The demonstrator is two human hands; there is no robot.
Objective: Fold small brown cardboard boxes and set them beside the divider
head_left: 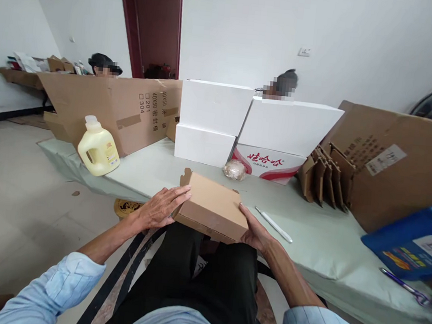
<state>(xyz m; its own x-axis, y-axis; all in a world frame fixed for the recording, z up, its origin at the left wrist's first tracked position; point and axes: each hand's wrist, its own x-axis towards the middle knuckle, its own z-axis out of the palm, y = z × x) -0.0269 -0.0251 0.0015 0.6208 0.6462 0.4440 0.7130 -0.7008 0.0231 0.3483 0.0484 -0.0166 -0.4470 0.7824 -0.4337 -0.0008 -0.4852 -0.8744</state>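
Observation:
A small flat brown cardboard box (214, 202) rests at the table's near edge, over my lap, with its top panel down and a tab sticking up at its far left corner. My left hand (163, 208) grips the box's left side, fingers along the edge. On the right side my right hand (255, 230) holds it, thumb at the upper edge and the other fingers mostly hidden. Just right of the box lies a white pen-like tool (273, 224). Behind the box sits a roll of clear tape (234, 169).
White boxes (213, 108) stand stacked at the back, one with red print. Folded cardboard pieces (323, 175) lean at right, near a blue jug (410, 242) and a purple-handled tool (404, 286). A yellow bottle (99, 145) stands left before a large carton (139, 119). Two people sit beyond.

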